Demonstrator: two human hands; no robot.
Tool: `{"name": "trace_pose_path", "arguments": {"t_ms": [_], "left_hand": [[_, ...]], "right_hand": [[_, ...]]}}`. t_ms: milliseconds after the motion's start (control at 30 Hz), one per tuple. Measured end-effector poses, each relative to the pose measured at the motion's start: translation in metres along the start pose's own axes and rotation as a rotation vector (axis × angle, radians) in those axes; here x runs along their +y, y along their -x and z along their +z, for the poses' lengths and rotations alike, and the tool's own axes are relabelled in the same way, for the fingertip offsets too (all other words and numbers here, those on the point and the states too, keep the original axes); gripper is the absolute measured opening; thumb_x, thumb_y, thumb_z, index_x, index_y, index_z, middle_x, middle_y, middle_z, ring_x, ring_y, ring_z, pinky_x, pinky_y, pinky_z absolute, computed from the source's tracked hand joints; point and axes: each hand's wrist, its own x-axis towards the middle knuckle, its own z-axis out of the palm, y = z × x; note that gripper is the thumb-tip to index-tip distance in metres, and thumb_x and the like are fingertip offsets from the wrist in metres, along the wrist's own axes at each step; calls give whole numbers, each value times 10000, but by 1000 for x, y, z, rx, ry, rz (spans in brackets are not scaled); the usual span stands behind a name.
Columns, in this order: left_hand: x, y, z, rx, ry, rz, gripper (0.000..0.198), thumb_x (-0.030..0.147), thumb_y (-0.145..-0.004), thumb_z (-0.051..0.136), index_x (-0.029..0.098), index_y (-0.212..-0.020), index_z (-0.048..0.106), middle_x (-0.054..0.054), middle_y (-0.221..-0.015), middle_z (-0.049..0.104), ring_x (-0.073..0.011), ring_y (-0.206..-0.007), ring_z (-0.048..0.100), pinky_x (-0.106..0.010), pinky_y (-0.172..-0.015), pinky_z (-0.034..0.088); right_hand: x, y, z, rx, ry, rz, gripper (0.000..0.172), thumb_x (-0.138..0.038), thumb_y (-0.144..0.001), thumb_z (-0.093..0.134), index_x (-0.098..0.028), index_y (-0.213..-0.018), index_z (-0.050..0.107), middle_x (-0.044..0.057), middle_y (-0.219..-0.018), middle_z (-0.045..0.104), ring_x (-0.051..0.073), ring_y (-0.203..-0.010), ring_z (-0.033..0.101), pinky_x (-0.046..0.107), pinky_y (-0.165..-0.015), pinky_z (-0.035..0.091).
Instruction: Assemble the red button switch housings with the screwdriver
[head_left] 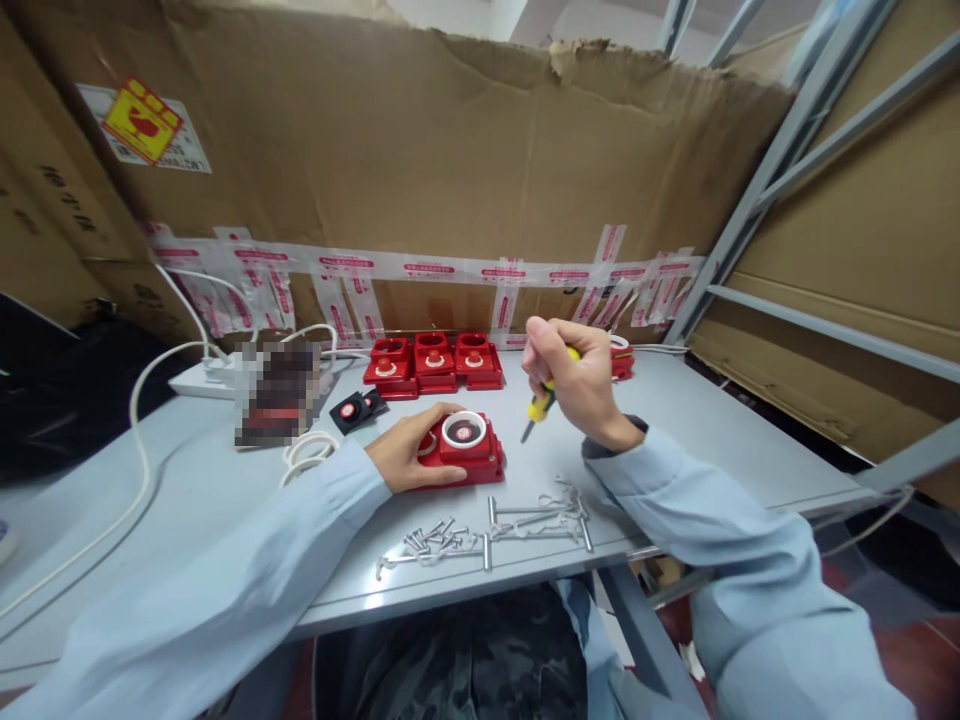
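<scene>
A red plastic housing (480, 462) with a white ring and a dark round centre lies on the table. My left hand (416, 450) is closed around its left side, thumb along the front and fingers over the back. My right hand (574, 375) grips a yellow and black screwdriver (541, 402), its tip pointing down and left, above the table and apart from the housing. In front lie several loose screws (435, 538) and several T-shaped metal rods (525, 520) with small clear pieces among them.
Several red housings (435, 365) stand along the cardboard wall (450, 150), with another red part (621, 358) behind my right hand. Black pieces with red-and-white discs (358, 408), a blurred-out object (276, 395), white cables (307, 452) and a power strip (202, 378) lie left. A metal frame (750, 230) stands right.
</scene>
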Motion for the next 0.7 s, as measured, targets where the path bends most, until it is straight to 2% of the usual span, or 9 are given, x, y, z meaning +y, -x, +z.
{"name": "trace_pose_path", "arguments": {"t_ms": [133, 267, 500, 700], "left_hand": [[2, 1, 1, 7, -14, -26, 608, 456, -701, 711, 217, -1205, 470, -65, -1136, 655, -249, -1000, 636, -356, -881, 484], [1, 1, 1, 10, -31, -24, 611, 440, -698, 716, 212, -1209, 471, -60, -1131, 657, -245, -990, 640, -347, -865, 486], [0, 1, 2, 8, -35, -31, 604, 450, -702, 707, 213, -1208, 476, -67, -1148, 648, -244, -999, 634, -336, -828, 497], [1, 1, 1, 7, -43, -40, 606, 455, -694, 711, 219, -1200, 476, -62, -1137, 654, -246, -988, 638, -343, -855, 489]], "right_hand": [[26, -16, 17, 101, -109, 5, 492, -546, -783, 616, -184, -484, 469, -68, -414, 380, 46, -343, 365, 197, -307, 288], [44, -27, 19, 219, -123, -16, 509, -571, -775, 606, -191, -487, 426, -70, -429, 379, 49, -370, 388, 191, -318, 299], [44, -27, 20, 239, -195, -50, 508, -561, -786, 596, -194, -492, 404, -72, -448, 369, 46, -378, 378, 191, -323, 294], [43, -26, 21, 229, -151, -17, 511, -574, -795, 573, -197, -502, 390, -74, -452, 362, 46, -380, 377, 192, -334, 300]]}}
